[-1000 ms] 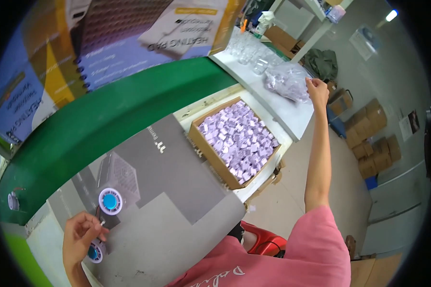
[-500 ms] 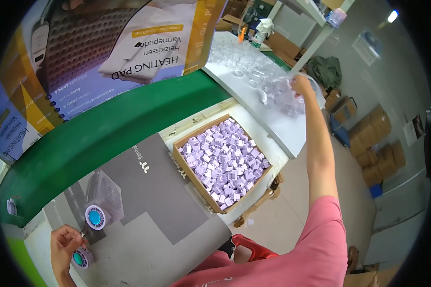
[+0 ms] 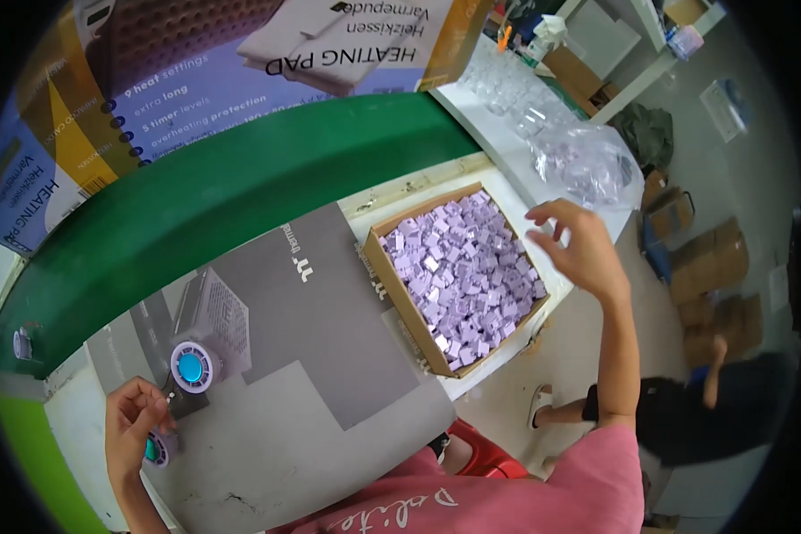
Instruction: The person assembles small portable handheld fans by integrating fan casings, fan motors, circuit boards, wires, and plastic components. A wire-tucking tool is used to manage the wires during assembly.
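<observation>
My left hand is closed in a pinch at the left of the work surface. Its fingertips hold a thin wire with a small white connector. Just beyond stands a round lilac fan-like part with a blue disc in its middle. A similar part with a teal middle lies beside my hand, partly hidden by it. My right hand hangs with parted, bent fingers and nothing visible in them, by the right edge of a cardboard box filled with small lilac block-shaped pieces.
A clear plastic bag and transparent parts lie on the white side table. A green belt runs behind the grey board, with another small lilac part on it. A person is at the right, by stacked cartons.
My right hand has left the plastic bag and come nearer, to the box's right side. My left hand keeps its pinch. A person has appeared at the right, and the view has shifted.
</observation>
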Action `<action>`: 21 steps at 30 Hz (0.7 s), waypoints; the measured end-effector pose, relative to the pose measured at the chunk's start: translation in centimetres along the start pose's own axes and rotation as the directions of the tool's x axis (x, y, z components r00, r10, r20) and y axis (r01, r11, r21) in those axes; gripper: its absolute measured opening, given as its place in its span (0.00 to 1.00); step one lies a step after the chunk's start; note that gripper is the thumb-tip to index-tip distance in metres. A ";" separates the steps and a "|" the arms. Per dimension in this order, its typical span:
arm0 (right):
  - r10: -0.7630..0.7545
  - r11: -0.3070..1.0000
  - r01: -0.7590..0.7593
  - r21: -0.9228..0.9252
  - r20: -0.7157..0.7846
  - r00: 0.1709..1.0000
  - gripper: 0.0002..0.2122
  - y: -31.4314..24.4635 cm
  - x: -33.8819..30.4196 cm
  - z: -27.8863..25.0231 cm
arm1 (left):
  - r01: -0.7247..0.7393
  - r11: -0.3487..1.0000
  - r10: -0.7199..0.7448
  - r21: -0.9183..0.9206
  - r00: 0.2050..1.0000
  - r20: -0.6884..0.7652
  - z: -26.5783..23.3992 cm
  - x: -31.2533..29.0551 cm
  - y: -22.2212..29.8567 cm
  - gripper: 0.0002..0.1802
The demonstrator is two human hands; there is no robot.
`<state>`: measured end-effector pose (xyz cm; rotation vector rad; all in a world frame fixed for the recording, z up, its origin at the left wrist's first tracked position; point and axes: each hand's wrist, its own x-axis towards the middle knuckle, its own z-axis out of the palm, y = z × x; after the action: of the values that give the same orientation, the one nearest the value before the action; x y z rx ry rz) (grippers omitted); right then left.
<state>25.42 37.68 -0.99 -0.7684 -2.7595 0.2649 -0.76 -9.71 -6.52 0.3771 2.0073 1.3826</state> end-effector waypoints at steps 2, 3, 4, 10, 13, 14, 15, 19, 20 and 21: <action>-0.037 0.993 0.042 -0.106 0.050 0.998 0.12 0.3 -1.0 1.1 | -0.002 1.000 0.002 0.013 1.000 0.024 0.0 0.6 -0.1 0.03; -0.065 0.989 0.074 -0.126 0.072 0.995 0.12 2.0 -1.3 1.9 | -0.020 1.000 0.021 -0.024 0.998 0.065 0.1 1.0 -0.4 0.03; -0.105 0.984 0.118 -0.135 0.100 0.989 0.12 2.8 -1.2 2.4 | -0.030 0.998 0.035 -0.062 0.995 0.090 0.1 1.1 -0.7 0.04; 0.012 0.994 -0.016 0.110 0.042 0.999 0.09 2.0 -1.6 2.0 | -0.031 0.995 0.042 -0.097 0.992 0.117 -0.5 1.0 -0.6 0.04; -0.017 0.861 0.001 0.509 0.026 1.000 0.10 -2.0 -1.8 1.6 | -0.019 0.991 0.037 -0.136 0.991 0.130 -0.9 0.7 -0.8 0.03; -0.028 0.714 -0.016 0.700 0.051 0.998 0.11 -3.9 -1.9 2.1 | -0.010 0.989 0.030 -0.145 0.991 0.133 -1.2 0.6 -1.0 0.02; -0.108 0.587 -0.003 0.810 0.081 0.991 0.11 -5.5 -1.9 2.8 | -0.009 0.988 0.031 -0.154 0.989 0.147 -1.3 0.6 -1.1 0.03; -0.288 0.193 -0.027 0.981 0.083 0.954 0.11 -11.9 -1.6 7.3 | -0.035 0.980 0.079 -0.197 0.972 0.220 -1.4 1.8 -2.1 0.03; -0.320 0.045 -0.044 0.998 0.056 0.946 0.11 -13.6 -1.3 8.2 | -0.047 0.976 0.099 -0.213 0.964 0.245 -1.5 1.8 -1.8 0.03; -0.334 -0.063 -0.090 0.994 0.064 0.940 0.13 -15.4 -1.0 9.2 | -0.042 0.976 0.096 -0.215 0.964 0.249 -1.5 1.7 -1.5 0.03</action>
<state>16.12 23.17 -6.12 0.0532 -1.7626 2.2302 -2.82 -10.38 -8.14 0.5088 1.6347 1.4878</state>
